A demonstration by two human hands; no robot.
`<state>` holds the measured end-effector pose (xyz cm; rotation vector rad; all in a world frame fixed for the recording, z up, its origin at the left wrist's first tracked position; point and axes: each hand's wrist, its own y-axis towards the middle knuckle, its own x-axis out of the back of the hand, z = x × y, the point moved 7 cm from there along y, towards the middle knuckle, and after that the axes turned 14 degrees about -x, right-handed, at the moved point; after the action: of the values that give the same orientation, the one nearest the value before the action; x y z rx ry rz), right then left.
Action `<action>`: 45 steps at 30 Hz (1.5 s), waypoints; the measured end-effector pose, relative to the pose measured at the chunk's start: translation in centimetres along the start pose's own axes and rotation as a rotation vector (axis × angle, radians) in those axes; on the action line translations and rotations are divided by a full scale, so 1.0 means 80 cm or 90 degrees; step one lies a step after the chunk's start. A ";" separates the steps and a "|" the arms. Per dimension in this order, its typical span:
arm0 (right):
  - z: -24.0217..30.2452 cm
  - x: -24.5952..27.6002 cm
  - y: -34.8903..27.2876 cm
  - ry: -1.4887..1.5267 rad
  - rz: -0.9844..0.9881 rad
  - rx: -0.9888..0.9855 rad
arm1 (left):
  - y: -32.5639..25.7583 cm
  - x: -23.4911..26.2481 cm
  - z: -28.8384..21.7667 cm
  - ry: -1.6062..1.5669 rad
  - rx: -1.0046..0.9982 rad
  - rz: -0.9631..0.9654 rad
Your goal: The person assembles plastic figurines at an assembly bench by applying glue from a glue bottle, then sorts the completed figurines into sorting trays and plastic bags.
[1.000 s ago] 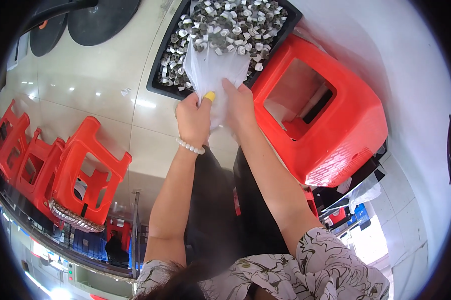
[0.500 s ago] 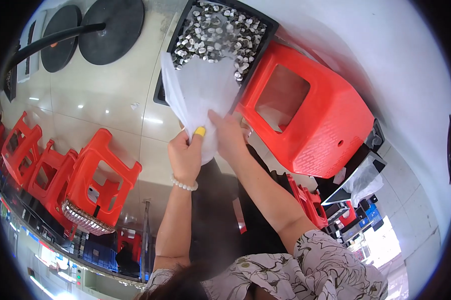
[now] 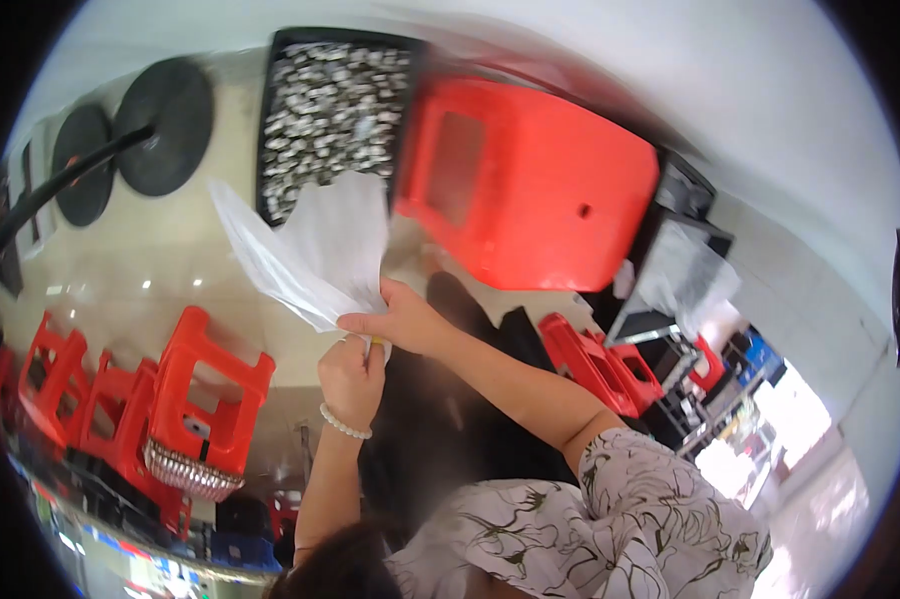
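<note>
A white, thin bag (image 3: 335, 250) fans out beyond my hands, its wide end toward the black tray (image 3: 345, 36). Small white-and-dark pieces (image 3: 335, 115) cover the bottom of that tray. My left hand (image 3: 352, 379), a pearl bracelet at its wrist, is closed at the bag's gathered lower end. Just above it, my right hand (image 3: 405, 317) pinches the bag between thumb and fingers. Something yellow shows at my left thumb, partly covered. Whether anything lies inside the bag, I cannot tell.
A big red plastic stool (image 3: 560, 190) lies on its side right of the tray. More red stools (image 3: 210, 379) stand at left. Round black bases (image 3: 165, 125) with a bent black pole (image 3: 60, 200) are at far left. Crumpled clear plastic (image 3: 684, 275) lies at right.
My right hand has come across the bag to a place above my left hand. The bag has swung left and spread wider, away from over the tray. The whole view has turned.
</note>
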<state>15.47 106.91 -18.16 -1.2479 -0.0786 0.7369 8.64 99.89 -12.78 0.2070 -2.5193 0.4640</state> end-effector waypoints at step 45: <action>0.236 0.140 0.508 -0.946 -0.457 0.280 | 0.114 -0.182 0.218 -0.552 0.204 -0.200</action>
<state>-3.01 133.65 -51.00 0.0065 -1.4111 0.8191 9.71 102.58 -37.04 1.1163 -3.1183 0.7640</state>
